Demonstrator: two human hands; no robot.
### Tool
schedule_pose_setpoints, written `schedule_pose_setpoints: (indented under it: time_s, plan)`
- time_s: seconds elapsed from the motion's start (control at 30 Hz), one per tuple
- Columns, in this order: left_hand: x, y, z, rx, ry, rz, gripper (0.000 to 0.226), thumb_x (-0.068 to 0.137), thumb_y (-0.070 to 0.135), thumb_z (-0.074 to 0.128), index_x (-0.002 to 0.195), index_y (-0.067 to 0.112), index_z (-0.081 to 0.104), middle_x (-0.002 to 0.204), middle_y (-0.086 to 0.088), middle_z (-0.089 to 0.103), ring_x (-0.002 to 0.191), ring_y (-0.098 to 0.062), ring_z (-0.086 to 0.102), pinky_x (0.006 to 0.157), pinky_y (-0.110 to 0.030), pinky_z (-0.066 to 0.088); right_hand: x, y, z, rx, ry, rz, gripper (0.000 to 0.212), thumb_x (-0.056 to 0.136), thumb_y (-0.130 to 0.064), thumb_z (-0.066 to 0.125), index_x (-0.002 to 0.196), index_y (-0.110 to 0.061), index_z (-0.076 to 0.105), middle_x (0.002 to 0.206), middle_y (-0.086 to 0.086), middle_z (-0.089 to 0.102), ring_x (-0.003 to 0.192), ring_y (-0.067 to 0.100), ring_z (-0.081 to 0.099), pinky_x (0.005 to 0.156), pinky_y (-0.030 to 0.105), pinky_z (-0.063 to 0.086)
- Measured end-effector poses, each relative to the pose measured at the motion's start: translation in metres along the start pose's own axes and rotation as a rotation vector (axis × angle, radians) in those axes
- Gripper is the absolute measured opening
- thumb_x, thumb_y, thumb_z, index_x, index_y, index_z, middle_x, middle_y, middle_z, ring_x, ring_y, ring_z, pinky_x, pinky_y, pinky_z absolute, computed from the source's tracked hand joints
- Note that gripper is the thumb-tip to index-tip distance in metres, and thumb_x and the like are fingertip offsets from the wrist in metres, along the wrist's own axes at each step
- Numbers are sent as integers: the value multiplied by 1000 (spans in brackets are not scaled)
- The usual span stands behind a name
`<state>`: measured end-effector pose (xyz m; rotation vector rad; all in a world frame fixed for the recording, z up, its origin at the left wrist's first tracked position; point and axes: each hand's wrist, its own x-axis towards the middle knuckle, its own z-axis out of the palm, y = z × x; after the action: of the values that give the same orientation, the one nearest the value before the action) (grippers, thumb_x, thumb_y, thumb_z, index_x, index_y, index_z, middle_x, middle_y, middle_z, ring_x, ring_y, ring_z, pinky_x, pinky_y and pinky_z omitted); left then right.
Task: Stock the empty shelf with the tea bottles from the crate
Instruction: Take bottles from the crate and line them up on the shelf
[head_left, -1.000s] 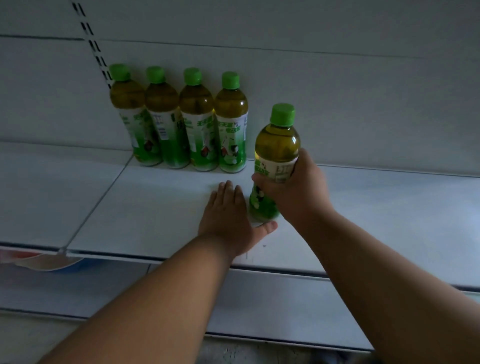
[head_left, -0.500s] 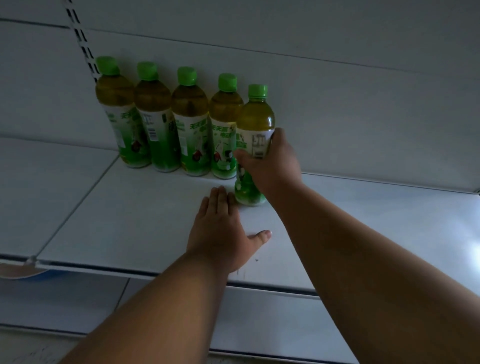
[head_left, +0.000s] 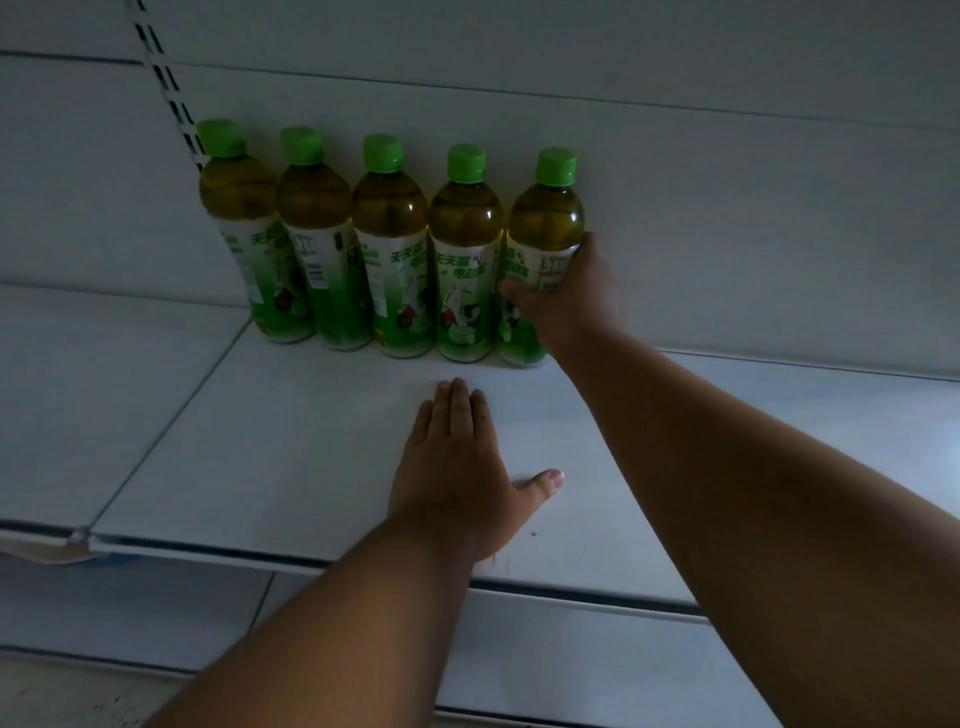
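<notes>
Several tea bottles with green caps and green-white labels stand in a row (head_left: 395, 249) against the back wall of the white shelf (head_left: 291, 447). My right hand (head_left: 569, 296) is wrapped around the rightmost tea bottle (head_left: 545, 223), which stands upright on the shelf at the end of the row, touching its neighbour. My left hand (head_left: 457, 467) lies flat, palm down, on the shelf in front of the row, fingers together and thumb out, holding nothing. The crate is out of view.
A slotted upright rail (head_left: 166, 88) runs up the back wall behind the leftmost bottle. A seam (head_left: 171, 415) splits the shelf into panels. A lower shelf (head_left: 571, 654) sticks out below the front edge. White shelf surface extends right of the row.
My right hand has carried the bottle back and left, from mid-shelf to the end of the row by the back wall. My left hand has stayed flat on the shelf.
</notes>
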<state>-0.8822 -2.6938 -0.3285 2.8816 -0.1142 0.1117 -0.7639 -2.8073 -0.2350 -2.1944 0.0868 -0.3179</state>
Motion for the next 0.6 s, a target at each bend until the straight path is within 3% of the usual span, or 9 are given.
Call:
schedule_pose_setpoints:
  time_s: [0.13,0.2,0.33,0.47,0.6]
  plan:
    - [1,0,-4,-14,-54,-12,118,79,87,33,158,7,-3,167,-13,-8,153,-25,-8,121,-37,-6,-22,7,-11,2,-21,70,93,70,-45,88,141,-16,36,139,8,51,126,30,53,98,47,53]
    - [4,0,-9,-18,-113,-24,118,80,86,33,158,7,-5,167,-13,-11,153,-23,-11,122,-37,-6,-44,12,-21,-126,-41,7,101,73,-51,84,150,-17,29,146,9,46,132,30,47,105,47,47]
    - [-9,-10,-26,-96,-156,-19,106,86,77,40,159,13,-1,168,-8,-5,153,-22,-6,122,-39,1,-98,11,-41,-365,-169,-255,88,79,-54,76,149,-20,34,142,8,49,128,29,48,103,42,43]
    - [-69,-42,-54,-81,-47,-47,90,87,72,48,159,28,16,167,1,12,152,-18,10,120,-39,14,-149,-14,-40,-440,-295,-444,74,87,-51,68,147,-22,37,145,4,47,132,29,42,108,43,39]
    - [-147,-82,-104,-36,78,-160,89,82,67,62,154,24,32,160,-4,32,144,-22,31,115,-39,28,-199,-60,-16,-421,-435,-615,73,88,-46,67,150,-24,34,147,5,43,135,29,38,110,43,35]
